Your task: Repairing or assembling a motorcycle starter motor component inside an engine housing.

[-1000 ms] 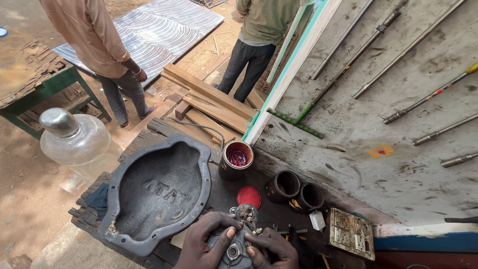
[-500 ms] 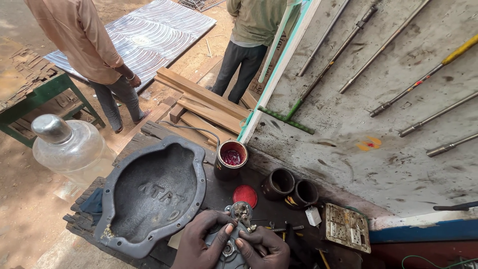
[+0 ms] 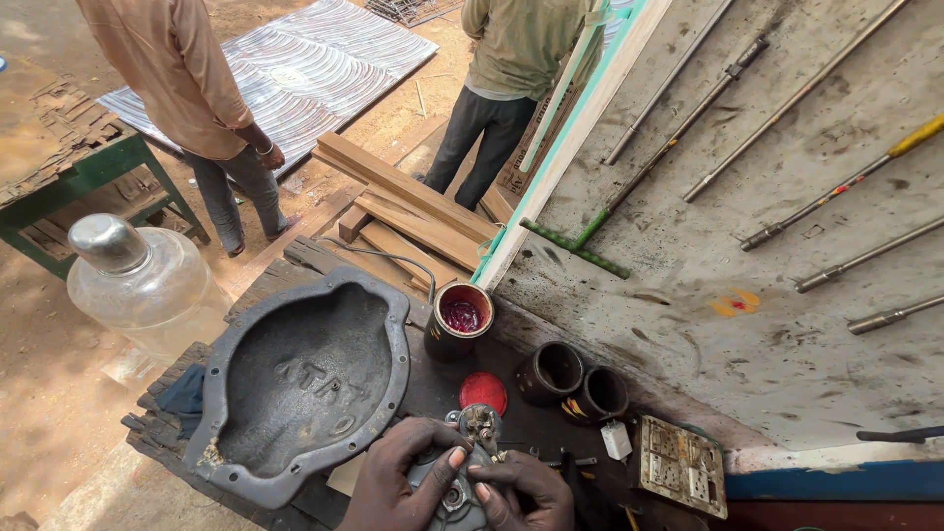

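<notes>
At the bottom edge of the head view, both my hands close around a small grey metal part [image 3: 462, 472] with a round hub and a toothed top. My left hand [image 3: 393, 482] wraps its left side, thumb on the hub. My right hand [image 3: 526, 492] pinches its right side with the fingertips. The part rests over a dark, greasy wooden bench [image 3: 285, 261]. Just left of my hands lies a large grey cast-metal cover [image 3: 295, 383], hollow side up. A tin of red liquid [image 3: 460, 320] stands behind the part, and a red lid [image 3: 484, 391] lies flat beside it.
Two empty dark tins [image 3: 575, 382] and a dirty switch plate [image 3: 680, 464] sit to the right. Long metal rods [image 3: 836, 192] lean on the stained wall. A clear glass jar [image 3: 138, 280] stands at left. Two people [image 3: 197, 98] stand beyond stacked planks [image 3: 413, 211] and a green table [image 3: 79, 177].
The view has shifted slightly; my hands keep turning the small metal part in place. The two standing people have barely moved.
</notes>
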